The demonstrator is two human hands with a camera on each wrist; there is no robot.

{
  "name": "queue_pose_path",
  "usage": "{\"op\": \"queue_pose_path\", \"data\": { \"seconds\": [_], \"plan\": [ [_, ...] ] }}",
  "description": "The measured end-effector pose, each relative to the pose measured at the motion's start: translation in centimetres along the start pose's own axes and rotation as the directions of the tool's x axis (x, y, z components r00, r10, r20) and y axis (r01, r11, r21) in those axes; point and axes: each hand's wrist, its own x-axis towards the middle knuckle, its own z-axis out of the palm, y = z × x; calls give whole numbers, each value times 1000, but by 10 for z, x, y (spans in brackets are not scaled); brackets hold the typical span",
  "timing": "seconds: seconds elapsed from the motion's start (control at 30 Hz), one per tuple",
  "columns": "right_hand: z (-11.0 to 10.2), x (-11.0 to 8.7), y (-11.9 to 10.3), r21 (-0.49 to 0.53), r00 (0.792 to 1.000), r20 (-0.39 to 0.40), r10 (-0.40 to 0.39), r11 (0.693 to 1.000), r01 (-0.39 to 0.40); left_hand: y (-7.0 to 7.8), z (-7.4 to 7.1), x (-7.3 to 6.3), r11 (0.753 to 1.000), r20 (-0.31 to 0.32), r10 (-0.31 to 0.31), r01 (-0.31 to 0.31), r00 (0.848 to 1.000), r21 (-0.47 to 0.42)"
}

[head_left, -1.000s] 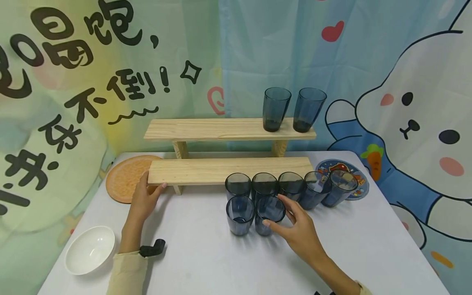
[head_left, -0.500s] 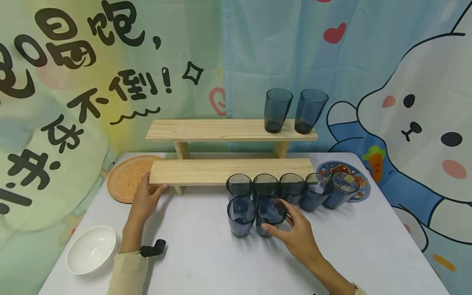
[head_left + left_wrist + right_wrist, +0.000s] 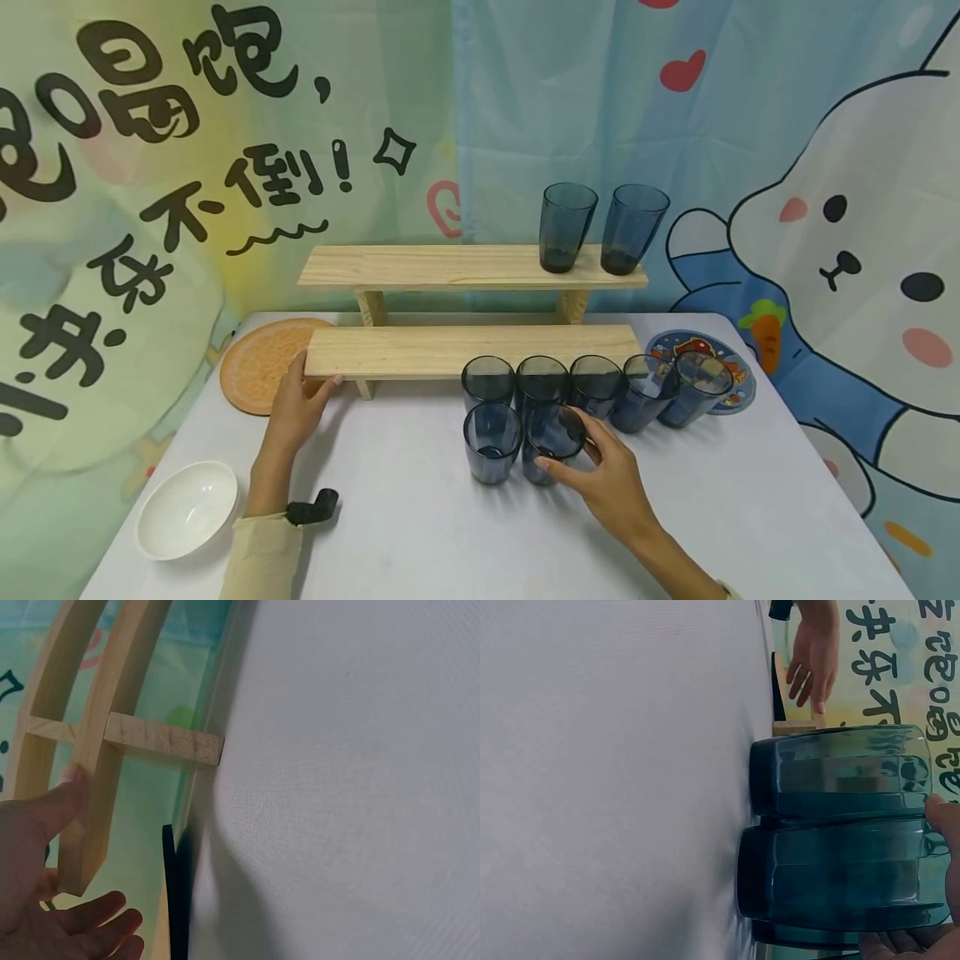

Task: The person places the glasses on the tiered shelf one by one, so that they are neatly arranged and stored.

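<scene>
A two-tier wooden shelf [image 3: 420,350] stands at the back of the table. My left hand [image 3: 295,410] grips the left end of its lower board; the thumb lies along the front edge, and the lower fingers hang free in the left wrist view. Blue drinking glasses stand upright before the board: a row of several glasses [image 3: 487,385] and two in front. Around the right front drinking glass [image 3: 546,440] my right hand [image 3: 611,479] has its thumb at the near side and fingers behind. The left front glass [image 3: 832,769] stands close beside it in the right wrist view.
Two more glasses [image 3: 567,229] are on the right end of the upper board. A white bowl [image 3: 187,510] sits at the left, below a round orange mat [image 3: 255,371]. A blue patterned plate [image 3: 742,387] lies behind the rightmost glasses. A printed cloth hangs behind.
Everything sits slightly lower and further right in the head view. Both hands keep their holds, and the glasses stay in the same arrangement.
</scene>
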Motion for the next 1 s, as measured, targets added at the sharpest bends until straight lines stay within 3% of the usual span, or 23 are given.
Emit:
{"op": "queue_pose_path", "data": {
  "seconds": [0.23, 0.43, 0.6, 0.8, 1.0],
  "plan": [
    [-11, -1, -10, 33, 999, 31, 9, 999, -11, 0, 0, 0, 1000, 1, -12, 12, 1000, -1],
    [-27, 0, -33, 27, 997, 76, 20, 999, -22, 0, -1, 0, 1000, 0, -21, 21, 1000, -5],
    [-43, 5, -57, 6, 995, 97, -21, 1000, 20, 0, 0, 0, 1000, 1, -22, 22, 1000, 6],
    [-60, 22, -85, -26, 992, 96, -79, 996, 82, 1, 0, -1, 1000, 2, -30, 30, 1000, 9],
    [-64, 53, -107, -16, 988, 80, -132, 991, 133, 0, 1, 1, 1000, 1, -15, 15, 1000, 10]
  ]
}}
